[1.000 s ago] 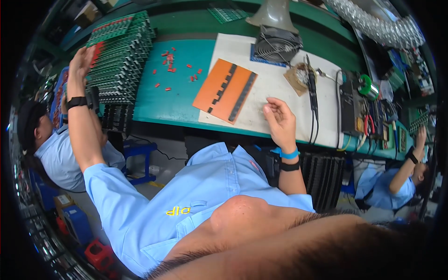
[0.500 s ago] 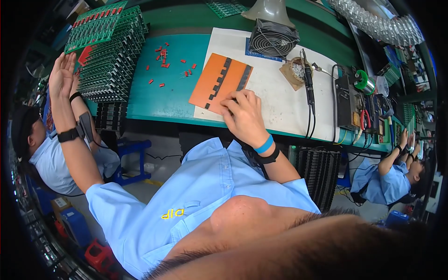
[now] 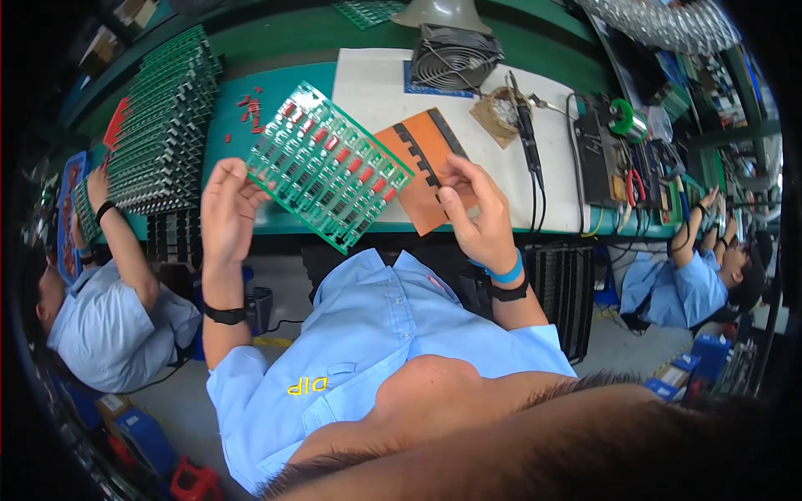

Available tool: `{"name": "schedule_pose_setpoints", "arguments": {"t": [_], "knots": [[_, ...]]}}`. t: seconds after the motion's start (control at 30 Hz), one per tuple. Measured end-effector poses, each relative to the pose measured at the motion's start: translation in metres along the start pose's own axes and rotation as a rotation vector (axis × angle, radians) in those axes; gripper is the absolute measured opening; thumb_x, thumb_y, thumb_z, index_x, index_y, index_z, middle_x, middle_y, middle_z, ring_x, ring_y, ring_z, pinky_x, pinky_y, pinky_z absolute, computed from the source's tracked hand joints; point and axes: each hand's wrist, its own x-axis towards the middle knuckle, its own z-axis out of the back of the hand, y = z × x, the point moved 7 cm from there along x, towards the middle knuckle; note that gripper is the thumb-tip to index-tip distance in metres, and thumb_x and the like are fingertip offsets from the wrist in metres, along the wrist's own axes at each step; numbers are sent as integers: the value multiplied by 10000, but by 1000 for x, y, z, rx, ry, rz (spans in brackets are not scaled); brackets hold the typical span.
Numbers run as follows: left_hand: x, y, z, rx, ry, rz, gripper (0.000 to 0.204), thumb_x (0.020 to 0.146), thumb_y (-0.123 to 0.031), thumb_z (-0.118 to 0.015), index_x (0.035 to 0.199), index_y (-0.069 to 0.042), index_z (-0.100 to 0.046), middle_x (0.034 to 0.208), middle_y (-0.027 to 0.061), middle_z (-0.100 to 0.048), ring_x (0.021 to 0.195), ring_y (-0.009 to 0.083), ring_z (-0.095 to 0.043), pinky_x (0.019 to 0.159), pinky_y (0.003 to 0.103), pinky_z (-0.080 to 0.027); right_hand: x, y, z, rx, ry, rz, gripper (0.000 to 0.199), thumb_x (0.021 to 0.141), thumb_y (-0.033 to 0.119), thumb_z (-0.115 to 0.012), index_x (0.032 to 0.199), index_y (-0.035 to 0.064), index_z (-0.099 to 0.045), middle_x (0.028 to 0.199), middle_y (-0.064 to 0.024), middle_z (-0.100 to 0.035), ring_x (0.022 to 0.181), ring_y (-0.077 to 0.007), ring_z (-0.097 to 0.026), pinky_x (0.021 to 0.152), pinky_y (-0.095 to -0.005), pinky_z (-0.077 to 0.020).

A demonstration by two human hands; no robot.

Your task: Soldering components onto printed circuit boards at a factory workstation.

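Observation:
My left hand (image 3: 227, 213) pinches the left corner of a green circuit board panel (image 3: 330, 167), which carries rows of red components. The panel is held tilted over the bench's front edge and overlaps part of an orange plate (image 3: 424, 204) with black toothed strips. Over the plate's right side is my right hand (image 3: 480, 213), thumb and fingers apart, holding nothing. Whether its fingertips touch the plate I cannot tell. Loose red components (image 3: 255, 117) lie on the green mat, partly hidden behind the panel.
A tall stack of circuit boards (image 3: 163, 125) stands at left, with a co-worker's hand (image 3: 98, 188) beside it. Toward the back is a black fan (image 3: 455, 58). A soldering iron (image 3: 526, 125), solder spool (image 3: 626, 121) and red-handled pliers (image 3: 637, 185) are to the right.
My left hand has come from the stack to the middle, bringing the panel from its top. The orange plate has shifted right and turned; my right hand has opened over it. The view has swung slightly.

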Motion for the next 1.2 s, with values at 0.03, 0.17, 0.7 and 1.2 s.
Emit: {"name": "schedule_pose_setpoints", "arguments": {"t": [0.03,0.17,0.7,1.2], "knots": [[1,17,-4,-28,6,54,102,1122,-158,-526,1123,-68,-572,1060,99,-728,924,182,-735,808,315,-590,-1,-5,-6,165,3,-102,245,1026,27,-614,1252,-8,-701,1072,-98,-728,944,-176,-680,843,-321,-546],[0,49,-17,-95,30,98,99,1127,-157,-523,1122,-66,-562,1054,103,-730,918,179,-739,813,316,-597,-4,-21,-14,505,84,-356,286,1084,91,-591,1326,-40,-665,1036,-75,-735,887,-105,-668,768,-268,-557],[-29,73,-65,-673,473,470,916,1065,-757,-236,1512,6,-475,1452,231,-620,1211,339,-686,947,487,-608,19,-27,-13,558,323,-436,258,1086,140,-606,1261,-23,-702,935,-11,-694,784,-64,-613,697,-218,-508],[-87,97,-130,-922,774,1122,1245,849,-886,-570,1713,-109,-123,1682,378,-202,1417,710,-345,1042,793,-431,50,28,-46,261,613,120,210,1077,135,-597,1187,16,-732,982,-95,-704,869,-184,-678,776,-322,-527]]}}
